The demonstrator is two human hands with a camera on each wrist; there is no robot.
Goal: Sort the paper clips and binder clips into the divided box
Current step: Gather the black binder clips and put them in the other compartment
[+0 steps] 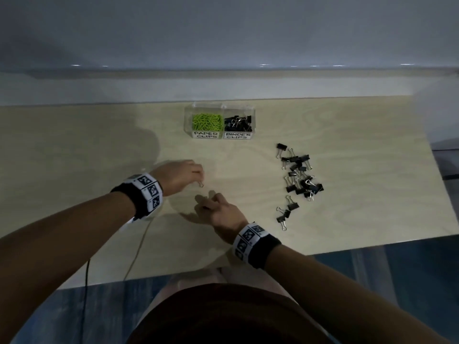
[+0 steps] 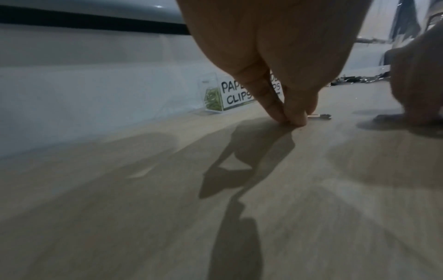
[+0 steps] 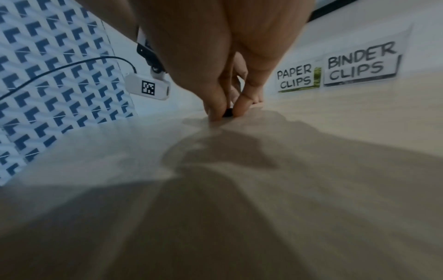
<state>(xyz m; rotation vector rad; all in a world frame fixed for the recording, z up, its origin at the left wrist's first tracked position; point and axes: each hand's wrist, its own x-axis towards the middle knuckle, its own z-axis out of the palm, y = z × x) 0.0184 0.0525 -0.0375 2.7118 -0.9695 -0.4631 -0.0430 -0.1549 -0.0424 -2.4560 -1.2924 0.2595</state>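
The clear divided box (image 1: 188,120) stands at the back of the table. Its left cell, labelled PAPER CLIPS, holds green paper clips (image 1: 207,121); its right cell holds black binder clips (image 1: 238,124). A loose pile of binder clips (image 1: 299,175) lies to the right. My left hand (image 1: 200,181) is at mid-table, its fingertips (image 2: 275,109) pressed together on the wood at the wire handle of a small binder clip (image 2: 321,116). Just below it, my right hand (image 1: 205,202) pinches a small black binder clip (image 3: 227,113) between thumb and forefinger on the table.
A thin cable (image 1: 139,244) runs from my left wrist over the front table edge (image 1: 347,247). A few more binder clips (image 1: 285,212) lie below the pile. A pale wall ledge (image 1: 149,88) borders the table behind the box.
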